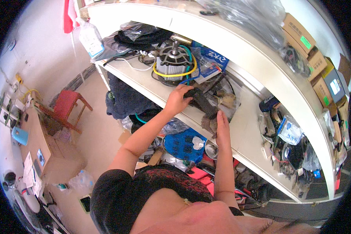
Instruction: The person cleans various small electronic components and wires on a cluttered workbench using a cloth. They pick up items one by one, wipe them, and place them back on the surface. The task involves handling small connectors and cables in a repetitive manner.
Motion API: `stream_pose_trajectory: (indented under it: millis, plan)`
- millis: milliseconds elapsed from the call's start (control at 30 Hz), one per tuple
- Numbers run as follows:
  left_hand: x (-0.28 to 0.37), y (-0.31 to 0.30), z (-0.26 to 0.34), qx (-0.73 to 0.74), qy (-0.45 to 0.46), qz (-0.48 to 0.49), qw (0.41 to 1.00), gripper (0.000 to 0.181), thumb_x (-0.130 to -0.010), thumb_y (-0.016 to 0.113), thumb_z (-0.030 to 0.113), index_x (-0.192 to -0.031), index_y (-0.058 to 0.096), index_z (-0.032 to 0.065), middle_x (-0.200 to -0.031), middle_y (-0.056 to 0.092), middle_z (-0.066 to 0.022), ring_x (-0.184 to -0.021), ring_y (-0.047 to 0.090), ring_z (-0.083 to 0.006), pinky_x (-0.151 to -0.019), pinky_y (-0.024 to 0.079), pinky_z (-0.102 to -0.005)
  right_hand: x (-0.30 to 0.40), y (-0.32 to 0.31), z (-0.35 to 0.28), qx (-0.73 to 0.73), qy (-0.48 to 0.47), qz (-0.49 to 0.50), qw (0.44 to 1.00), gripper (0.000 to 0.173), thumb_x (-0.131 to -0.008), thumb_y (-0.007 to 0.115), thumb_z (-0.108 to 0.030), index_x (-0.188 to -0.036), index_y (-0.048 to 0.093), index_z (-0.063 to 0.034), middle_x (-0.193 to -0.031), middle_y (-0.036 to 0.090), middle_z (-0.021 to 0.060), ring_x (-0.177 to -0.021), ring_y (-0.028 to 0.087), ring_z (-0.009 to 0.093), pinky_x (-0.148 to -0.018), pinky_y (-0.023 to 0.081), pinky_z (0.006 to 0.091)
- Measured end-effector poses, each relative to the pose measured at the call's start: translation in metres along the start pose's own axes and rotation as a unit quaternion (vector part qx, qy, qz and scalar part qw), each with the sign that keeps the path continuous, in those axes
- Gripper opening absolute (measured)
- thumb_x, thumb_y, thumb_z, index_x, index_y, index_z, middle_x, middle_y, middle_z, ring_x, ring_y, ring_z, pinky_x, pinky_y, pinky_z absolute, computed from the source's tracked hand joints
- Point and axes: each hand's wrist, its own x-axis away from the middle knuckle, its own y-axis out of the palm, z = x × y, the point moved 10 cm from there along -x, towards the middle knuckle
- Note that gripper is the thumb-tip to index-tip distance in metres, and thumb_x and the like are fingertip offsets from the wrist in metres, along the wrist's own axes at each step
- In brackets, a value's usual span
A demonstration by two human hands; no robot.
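A dark, oblong object with a dusty surface, its exact kind unclear, lies between my hands above the shelf. My left hand grips its upper left end with bent fingers. At its lower end, my right hand holds on with straight fingers, palm turned inward. A ragged grey-brown piece, perhaps cloth, hangs beside the right palm over the shelf's front edge. Just beyond the left hand stands an electric motor with a finned metal body, upright shaft and a yellow cable looped around it.
Behind the object lie clear plastic bags and a blue-and-white box. Bagged parts crowd the shelf's right end. Cardboard boxes line the upper shelf. Below are a blue patterned item and dark cloth. A red stool stands left.
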Motion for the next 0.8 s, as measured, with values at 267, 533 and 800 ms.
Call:
stream_pose_trajectory:
  millis: [267,533,800]
  plan:
    - [-0.062,0.023,0.020,-0.173,0.014,0.019,0.985,0.034,-0.067,0.069,0.020,-0.086,0.055,-0.0049,-0.088,0.053,-0.0218,-0.076,0.057,-0.0357,-0.067,0.049,-0.0390,0.003,-0.077,-0.019,0.278,-0.078,0.151,0.945,0.040,-0.077,0.062,-0.034,-0.096,0.055,0.0008,-0.095,0.059,0.0166,-0.089,0.055,0.025,-0.077,0.043,0.0339]
    - [-0.080,0.055,0.011,-0.313,-0.002,0.036,0.949,0.041,-0.071,0.066,0.035,-0.080,0.054,-0.0027,-0.077,0.056,-0.0169,-0.061,0.060,-0.0288,-0.052,0.052,-0.0353,-0.032,-0.123,0.021,0.241,-0.003,0.169,0.956,0.044,-0.074,0.065,-0.035,-0.091,0.058,0.0052,-0.086,0.061,0.0176,-0.076,0.060,0.026,-0.069,0.046,0.0349]
    - [-0.051,0.066,-0.019,-0.317,-0.103,0.046,0.942,0.049,-0.080,0.057,0.043,-0.092,0.042,-0.0024,-0.057,0.058,-0.0154,-0.050,0.060,-0.0295,-0.041,0.049,-0.0366,-0.029,-0.083,0.028,0.000,0.225,0.023,0.974,0.037,-0.077,0.063,-0.030,-0.092,0.060,0.0039,-0.082,0.062,0.0084,-0.065,0.056,0.017,-0.061,0.045,0.0294]
